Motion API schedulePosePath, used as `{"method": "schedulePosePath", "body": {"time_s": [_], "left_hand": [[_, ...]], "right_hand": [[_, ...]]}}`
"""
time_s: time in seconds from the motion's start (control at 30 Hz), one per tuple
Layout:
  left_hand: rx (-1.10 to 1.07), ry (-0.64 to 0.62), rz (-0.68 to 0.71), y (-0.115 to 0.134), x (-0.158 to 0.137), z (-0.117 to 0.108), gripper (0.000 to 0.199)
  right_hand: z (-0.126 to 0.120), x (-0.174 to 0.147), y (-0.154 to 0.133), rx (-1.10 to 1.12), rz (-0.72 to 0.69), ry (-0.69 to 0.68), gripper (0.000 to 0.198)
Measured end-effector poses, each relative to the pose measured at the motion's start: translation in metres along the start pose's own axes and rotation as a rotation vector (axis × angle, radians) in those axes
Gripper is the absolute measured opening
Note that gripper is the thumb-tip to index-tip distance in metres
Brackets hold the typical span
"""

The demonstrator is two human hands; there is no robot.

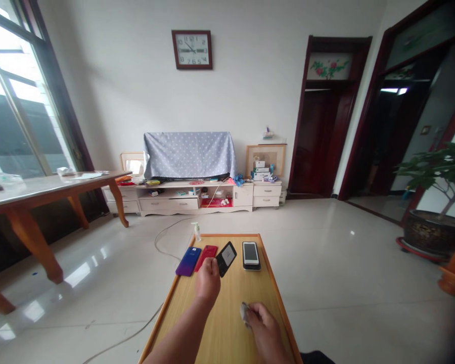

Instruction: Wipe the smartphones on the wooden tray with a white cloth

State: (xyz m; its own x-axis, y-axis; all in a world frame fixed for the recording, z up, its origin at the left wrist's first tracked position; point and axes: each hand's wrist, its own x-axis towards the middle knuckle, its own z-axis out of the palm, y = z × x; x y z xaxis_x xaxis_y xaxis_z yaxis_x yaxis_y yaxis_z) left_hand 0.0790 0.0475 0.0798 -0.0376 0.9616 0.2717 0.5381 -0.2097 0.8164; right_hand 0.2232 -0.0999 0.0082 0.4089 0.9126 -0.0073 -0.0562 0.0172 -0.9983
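Black phone (227, 258) with a pale panel on its visible face, tilted, above the middle of a low wooden table (231, 294). Gripped at its near left edge by the left hand (208, 279), closed, thumb uppermost. In the right hand (264, 323), curled near the right edge of the table: small grey cloth (244, 312), pinched between thumb and fingers, well apart from the black phone.

Just beyond the left hand, partly covered by it: red phone (208, 252), flat on the table. Immediately to its left: blue phone (188, 262), shading to purple at the near end. To the right of the black phone, apart from it: white phone (251, 253), face up, stacked on a dark phone (252, 267) visible only along its edges. At the far left corner of the table: clear bottle (197, 233) with a pump top.

On the pale tiled floor (326, 253), to the left: thin cable (155, 242), loosely curved. Against the far wall: long white cabinet (170, 204) with drawers and open shelves, beneath a blue dotted cover (189, 154). Higher on the wall: square-cornered clock (192, 49) in a dark frame. At right: dark red door (318, 136) and leafy plant (440, 169) in a dark pot (436, 235). At left: larger table (53, 188) with curved legs, beside a window (15, 96).
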Motion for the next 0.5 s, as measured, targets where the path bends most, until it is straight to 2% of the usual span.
{"method": "schedulePosePath", "body": {"time_s": [0.13,0.27,0.5], "left_hand": [[0.150,0.016,0.056,0.018,0.010,0.014,0.034],[0.280,-0.003,0.171,0.025,-0.003,0.028,0.034],[0.403,-0.096,0.425,0.032,-0.027,0.034,0.030]], "right_hand": [[-0.011,0.023,0.000,0.220,0.138,0.071,0.028],[-0.008,0.049,-0.007,0.271,0.152,0.126,0.034],[0.018,0.078,-0.042,0.389,0.208,0.023,0.049]]}}
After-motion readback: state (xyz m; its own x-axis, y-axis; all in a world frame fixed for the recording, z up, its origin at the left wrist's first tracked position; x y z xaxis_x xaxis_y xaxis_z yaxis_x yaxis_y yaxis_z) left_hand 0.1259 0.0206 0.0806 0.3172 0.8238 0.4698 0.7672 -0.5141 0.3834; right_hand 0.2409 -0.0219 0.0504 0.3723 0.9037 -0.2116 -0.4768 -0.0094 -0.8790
